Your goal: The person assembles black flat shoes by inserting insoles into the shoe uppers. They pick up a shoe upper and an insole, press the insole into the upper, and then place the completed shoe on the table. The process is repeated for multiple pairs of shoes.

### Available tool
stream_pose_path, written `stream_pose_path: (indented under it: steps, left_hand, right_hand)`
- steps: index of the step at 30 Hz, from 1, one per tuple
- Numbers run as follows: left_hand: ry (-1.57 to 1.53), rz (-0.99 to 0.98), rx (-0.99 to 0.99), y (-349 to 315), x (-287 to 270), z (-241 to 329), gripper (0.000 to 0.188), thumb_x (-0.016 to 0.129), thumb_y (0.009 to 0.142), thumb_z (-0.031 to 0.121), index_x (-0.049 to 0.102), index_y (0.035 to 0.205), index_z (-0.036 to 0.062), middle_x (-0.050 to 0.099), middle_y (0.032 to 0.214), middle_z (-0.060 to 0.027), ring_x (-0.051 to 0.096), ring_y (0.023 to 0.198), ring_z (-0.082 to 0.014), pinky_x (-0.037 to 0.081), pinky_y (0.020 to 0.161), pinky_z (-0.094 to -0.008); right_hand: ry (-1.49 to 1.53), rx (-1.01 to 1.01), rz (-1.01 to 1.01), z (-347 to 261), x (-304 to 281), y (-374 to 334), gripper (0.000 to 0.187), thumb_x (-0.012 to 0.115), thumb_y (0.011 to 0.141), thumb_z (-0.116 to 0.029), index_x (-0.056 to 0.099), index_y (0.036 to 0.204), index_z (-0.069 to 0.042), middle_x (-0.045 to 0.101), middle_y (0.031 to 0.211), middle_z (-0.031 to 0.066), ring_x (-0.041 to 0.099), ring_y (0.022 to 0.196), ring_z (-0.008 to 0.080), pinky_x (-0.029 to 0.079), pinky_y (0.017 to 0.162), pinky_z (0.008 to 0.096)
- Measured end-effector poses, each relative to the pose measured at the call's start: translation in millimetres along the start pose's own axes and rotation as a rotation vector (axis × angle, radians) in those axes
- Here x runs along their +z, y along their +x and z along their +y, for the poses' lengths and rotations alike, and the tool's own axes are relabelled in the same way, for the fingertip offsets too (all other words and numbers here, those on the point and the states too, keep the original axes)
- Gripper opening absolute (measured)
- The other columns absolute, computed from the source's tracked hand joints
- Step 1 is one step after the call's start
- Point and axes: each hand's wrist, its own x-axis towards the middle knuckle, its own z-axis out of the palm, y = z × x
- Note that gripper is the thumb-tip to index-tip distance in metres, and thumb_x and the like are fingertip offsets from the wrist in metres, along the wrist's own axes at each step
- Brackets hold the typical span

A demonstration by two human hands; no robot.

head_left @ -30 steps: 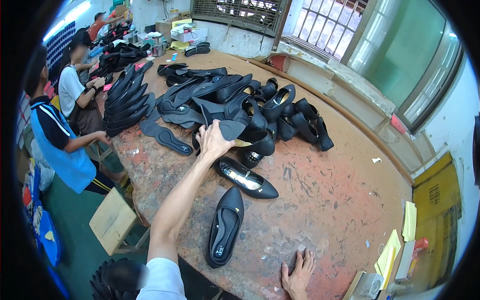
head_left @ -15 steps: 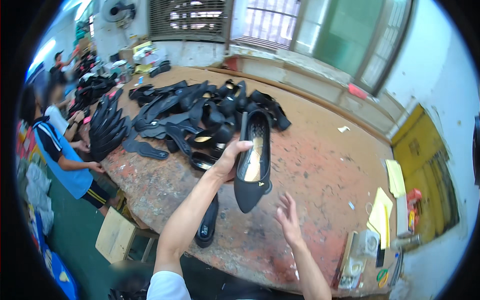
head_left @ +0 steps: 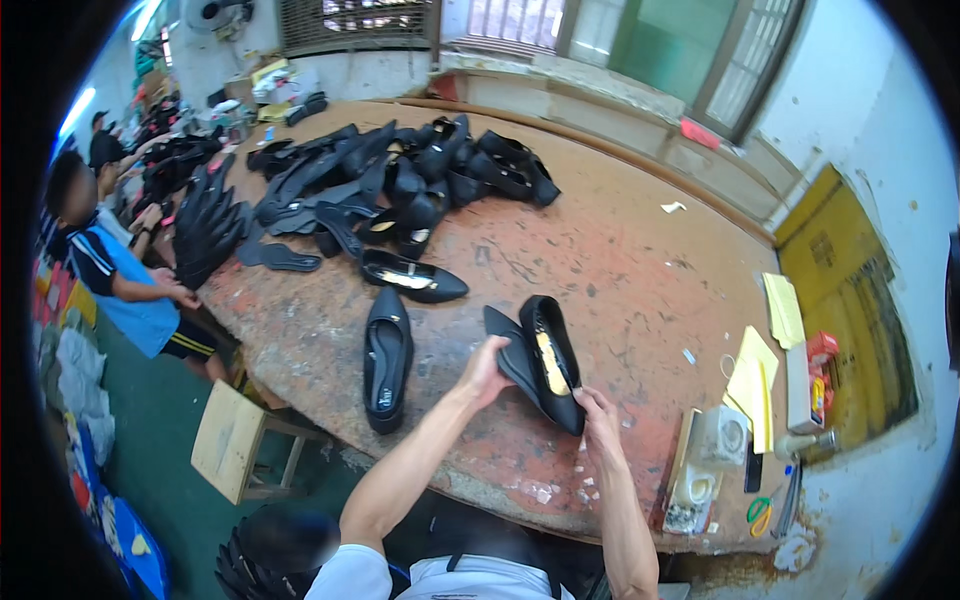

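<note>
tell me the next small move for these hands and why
Probably bring the black insole over the pointed shoe: the left hand holds the insole beside it, the right hand is at its toe, and gold lining shows inside, whereas the shoe to the left has a dark insole in it.

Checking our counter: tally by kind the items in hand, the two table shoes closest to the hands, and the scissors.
Black shoes: 3 (held shoe, nearer shoe, farther shoe)
Held insole: 1
Scissors: 1
Total: 5
</note>
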Motion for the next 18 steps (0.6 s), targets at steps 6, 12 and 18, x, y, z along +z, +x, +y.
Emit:
stream_pose_path:
  steps: [6,12,18]
  left_hand:
    - [0.225,0.129,0.177,-4.3,7.1,9.7,0.032,0.063,0.102,0.03,0.067,0.116,0.001,0.075,0.103,-0.0111,0.074,0.095,-0.025,0.06,0.086,-0.0477]
    - [0.306,0.489,0.452,9.3,-25.0,12.3,0.029,0.07,0.1,0.031,0.07,0.101,0.0024,0.07,0.088,-0.0052,0.068,0.078,-0.0168,0.055,0.069,-0.0376]
    - [0.125,0.275,0.647,-42.2,-43.0,19.1,0.022,0.074,0.104,0.015,0.069,0.12,0.0006,0.077,0.11,-0.0069,0.074,0.094,-0.0149,0.061,0.084,-0.0309]
  right_hand:
    - [-0.091,0.008,-0.013,-7.3,12.1,21.8,0.042,0.076,0.097,-0.017,0.067,0.132,0.004,0.073,0.098,0.0053,0.068,0.076,0.0119,0.056,0.062,0.0294]
    - [0.355,0.106,-0.227,-39.5,76.1,77.2,0.052,0.067,0.103,-0.027,0.059,0.144,0.003,0.067,0.127,0.0138,0.063,0.116,0.0241,0.053,0.096,0.0382]
    - [-0.112,-0.018,-0.412,-50.0,117.5,39.1,0.069,0.068,0.106,-0.031,0.041,0.161,-0.001,0.063,0.145,0.0215,0.061,0.132,0.0286,0.048,0.11,0.0397]
